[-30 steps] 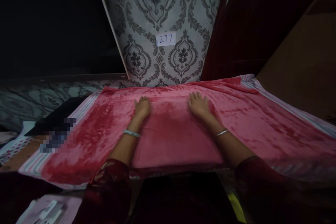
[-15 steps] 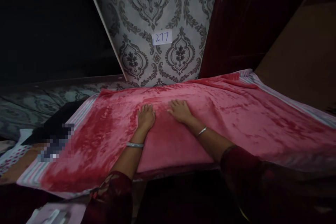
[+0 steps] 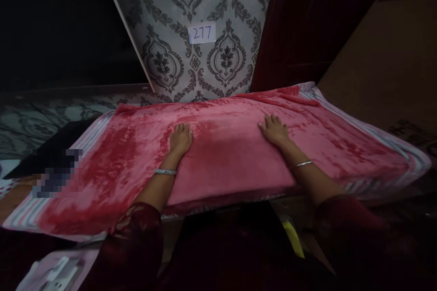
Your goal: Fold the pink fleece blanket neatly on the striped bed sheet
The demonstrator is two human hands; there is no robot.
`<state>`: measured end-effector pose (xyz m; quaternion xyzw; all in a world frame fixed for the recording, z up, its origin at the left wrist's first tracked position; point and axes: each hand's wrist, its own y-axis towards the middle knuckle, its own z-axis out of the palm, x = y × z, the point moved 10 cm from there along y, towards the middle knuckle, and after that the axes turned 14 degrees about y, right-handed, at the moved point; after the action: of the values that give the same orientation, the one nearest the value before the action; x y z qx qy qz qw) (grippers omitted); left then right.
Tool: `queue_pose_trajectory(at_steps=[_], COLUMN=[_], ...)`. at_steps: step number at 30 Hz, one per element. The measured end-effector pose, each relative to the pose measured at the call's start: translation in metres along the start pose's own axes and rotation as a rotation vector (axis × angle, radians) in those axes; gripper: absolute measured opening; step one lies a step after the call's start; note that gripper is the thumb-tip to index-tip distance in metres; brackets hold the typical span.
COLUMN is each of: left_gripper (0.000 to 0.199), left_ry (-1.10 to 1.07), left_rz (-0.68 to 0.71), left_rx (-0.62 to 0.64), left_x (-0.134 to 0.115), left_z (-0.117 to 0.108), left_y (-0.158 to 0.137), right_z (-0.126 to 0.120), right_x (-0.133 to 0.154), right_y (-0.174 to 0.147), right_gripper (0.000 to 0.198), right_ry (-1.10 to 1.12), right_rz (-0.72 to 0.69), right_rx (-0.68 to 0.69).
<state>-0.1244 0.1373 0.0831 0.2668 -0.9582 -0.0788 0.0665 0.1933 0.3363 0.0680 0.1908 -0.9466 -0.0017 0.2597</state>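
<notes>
A plush pink-red blanket with striped pale borders lies spread over a flat surface against the wall. My left hand rests palm down on it, left of the middle, fingers stretched out. Farther right, my right hand also lies flat on the fabric with its fingers apart. Neither hand grips the cloth. Between them the plush is smooth, while low folds run along the far right part. Whatever supports the blanket is mostly hidden beneath it.
A large dark screen stands at the back left. Patterned wallpaper carries a paper label reading 277. A dark red panel and a brown panel rise on the right. White objects sit at the lower left.
My right hand has slid to the right across the blanket, widening the gap between my hands. My left hand stays at about the same spot on the cloth. The view has shifted slightly.
</notes>
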Motion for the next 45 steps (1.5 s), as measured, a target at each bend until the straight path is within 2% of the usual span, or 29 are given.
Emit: queue_pose_trajectory(at_steps=[3,5,8,10,13,15,18,22,25,28,30,32,34,37,39,42,45], left_gripper=[0.057,0.059,0.059,0.059,0.059,0.059,0.059,0.058,0.058,0.058,0.058,0.058,0.059,0.059,0.059,0.057,0.056], left_ry=[-0.020,-0.004,0.027,0.047,0.079,0.092,0.099,0.086,0.071,0.047,0.025,-0.007,-0.050,-0.097,-0.084,-0.027,0.018], left_rz=[-0.018,-0.004,0.144,0.223,0.217,0.210,0.209,0.210,0.213,0.214,0.209,0.206,0.212,0.197,0.162,0.108,0.047], left_rx=[0.031,0.000,-0.036,0.008,0.061,0.050,0.026,0.012,0.011,0.000,-0.003,0.019,0.062,0.081,0.026,-0.049,-0.027], left_x=[0.001,-0.003,-0.024,-0.036,-0.039,-0.038,-0.037,-0.036,-0.037,-0.037,-0.037,-0.035,-0.032,-0.024,-0.017,-0.012,-0.013], left_z=[-0.009,-0.023,-0.037,-0.031,-0.014,-0.007,-0.004,-0.005,-0.006,-0.007,-0.006,-0.003,0.000,-0.006,-0.021,-0.042,-0.044], left_y=[0.000,-0.008,-0.035,-0.057,-0.082,-0.089,-0.090,-0.088,-0.088,-0.088,-0.087,-0.087,-0.086,-0.079,-0.066,-0.036,-0.005], right_z=[-0.001,0.016,0.049,0.071,0.088,0.086,0.073,0.043,0.024,0.014,0.003,-0.015,-0.031,-0.027,-0.005,0.039,0.079], right_x=[0.057,0.105,0.169,0.196,0.205,0.195,0.158,0.078,0.017,-0.032,-0.053,-0.056,-0.033,0.046,0.109,0.193,0.245], right_y=[-0.032,-0.066,-0.123,-0.152,-0.170,-0.168,-0.152,-0.131,-0.128,-0.131,-0.129,-0.123,-0.111,-0.091,-0.081,-0.070,-0.066], right_gripper=[0.065,0.063,0.062,0.060,0.059,0.062,0.069,0.067,0.067,0.067,0.068,0.070,0.070,0.064,0.061,0.061,0.059], right_ry=[-0.007,0.012,0.082,0.089,0.065,0.056,0.024,-0.058,-0.073,-0.038,-0.015,0.006,0.033,0.066,0.069,0.067,0.050], right_rz=[-0.198,-0.357,-0.548,-0.630,-0.658,-0.635,-0.554,-0.378,-0.249,-0.130,-0.071,-0.068,-0.159,-0.399,-0.517,-0.587,-0.616], right_rx=[-0.012,0.056,0.167,0.232,0.282,0.279,0.258,0.126,0.015,-0.007,-0.035,-0.112,-0.171,-0.108,0.009,0.175,0.270])
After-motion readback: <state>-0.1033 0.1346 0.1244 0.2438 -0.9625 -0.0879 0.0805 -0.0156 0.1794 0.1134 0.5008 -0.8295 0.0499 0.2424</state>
